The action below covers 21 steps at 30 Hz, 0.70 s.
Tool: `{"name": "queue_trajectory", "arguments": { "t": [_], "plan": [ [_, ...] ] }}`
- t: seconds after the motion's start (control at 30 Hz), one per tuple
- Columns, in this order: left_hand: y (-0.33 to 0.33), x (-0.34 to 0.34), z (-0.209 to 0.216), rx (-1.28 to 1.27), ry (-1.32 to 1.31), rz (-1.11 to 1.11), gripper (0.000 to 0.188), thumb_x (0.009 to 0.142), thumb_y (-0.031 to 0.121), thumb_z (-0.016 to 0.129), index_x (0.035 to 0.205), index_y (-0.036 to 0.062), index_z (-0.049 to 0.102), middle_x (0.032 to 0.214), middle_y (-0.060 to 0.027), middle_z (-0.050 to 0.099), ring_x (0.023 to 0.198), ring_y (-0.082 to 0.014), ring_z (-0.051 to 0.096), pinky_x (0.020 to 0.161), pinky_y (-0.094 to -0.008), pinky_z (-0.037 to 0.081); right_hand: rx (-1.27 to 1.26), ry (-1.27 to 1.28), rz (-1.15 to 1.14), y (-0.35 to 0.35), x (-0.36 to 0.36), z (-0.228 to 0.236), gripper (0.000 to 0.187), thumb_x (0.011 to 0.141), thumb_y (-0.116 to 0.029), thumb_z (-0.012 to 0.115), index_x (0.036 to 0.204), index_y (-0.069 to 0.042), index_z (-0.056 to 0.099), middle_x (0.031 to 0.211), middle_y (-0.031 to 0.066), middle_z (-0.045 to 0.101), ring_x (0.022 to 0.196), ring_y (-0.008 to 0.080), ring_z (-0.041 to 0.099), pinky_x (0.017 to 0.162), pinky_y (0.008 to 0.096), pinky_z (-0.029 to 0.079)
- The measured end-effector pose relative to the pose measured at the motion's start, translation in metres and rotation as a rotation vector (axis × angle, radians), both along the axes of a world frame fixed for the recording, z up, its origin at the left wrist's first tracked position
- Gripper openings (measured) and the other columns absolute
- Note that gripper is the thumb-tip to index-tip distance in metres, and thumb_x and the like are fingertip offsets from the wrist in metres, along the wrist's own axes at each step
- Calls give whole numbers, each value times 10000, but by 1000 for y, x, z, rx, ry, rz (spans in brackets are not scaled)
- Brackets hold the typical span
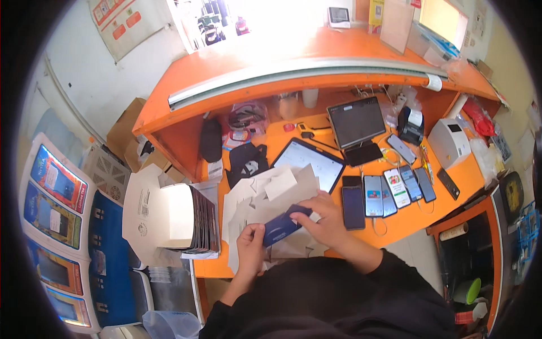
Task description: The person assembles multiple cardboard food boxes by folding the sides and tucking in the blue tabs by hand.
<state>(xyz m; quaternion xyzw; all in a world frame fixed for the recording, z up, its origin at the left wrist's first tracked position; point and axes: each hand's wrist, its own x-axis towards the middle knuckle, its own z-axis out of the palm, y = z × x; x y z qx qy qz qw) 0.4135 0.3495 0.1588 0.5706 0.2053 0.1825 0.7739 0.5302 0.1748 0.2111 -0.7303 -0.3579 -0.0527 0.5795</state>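
A flat dark blue card-like packet (280, 227) is held level in front of my body, between both hands. My left hand (251, 244) pinches its left end, thumb on top. My right hand (324, 223) grips the right end, its thumb lying across the top face. Below the packet, unfolded white cardboard sheets (240, 198) with cut flaps lie on the orange desk (372, 229). Left of my hands, an opened white carton (176, 212) lies beside a tight row of thin dark flat packets (206, 220). I cannot tell what the blue packet contains.
Several phones (372, 195) lie at the right, some with cables. A tablet (310, 164) lies behind the cardboard, near a dark-screened monitor (357, 123). A small black printer (411, 125) and a white box-shaped device (450, 142) stand at the right. The raised orange counter (254, 53) borders the back.
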Motion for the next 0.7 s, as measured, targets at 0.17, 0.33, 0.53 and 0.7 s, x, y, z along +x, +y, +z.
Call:
{"name": "queue_trajectory", "arguments": {
  "t": [0.17,0.33,0.53,0.7],
  "plan": [
    [-9,-2,16,230,17,-17,123,960,140,605,940,19,616,830,2,610,736,-50,518,669,-212,437,-331,-376,108,6,-10,15,124,769,-243,766,869,-180,728,1124,8,624,1025,208,540,972,433,316],
    [-15,-8,26,574,-191,35,95,961,95,582,914,14,597,804,-6,588,729,-60,503,667,-217,426,-247,-340,26,6,-1,27,122,778,-297,752,890,-249,760,1335,38,537,1293,346,359,1045,475,217],
    [-17,1,28,411,-218,37,74,943,50,575,888,0,580,805,-48,605,732,-89,526,682,-227,434,-366,-416,147,5,-1,35,156,806,-382,709,943,-329,760,1449,24,430,1392,424,182,1051,630,93],
    [-10,-1,32,611,-485,53,67,927,44,571,878,-1,579,768,-79,614,689,-128,550,660,-240,443,166,55,-425,3,41,7,726,872,-391,654,1477,-147,333,1503,173,300,1400,397,217,1126,505,197]
  ]
}}
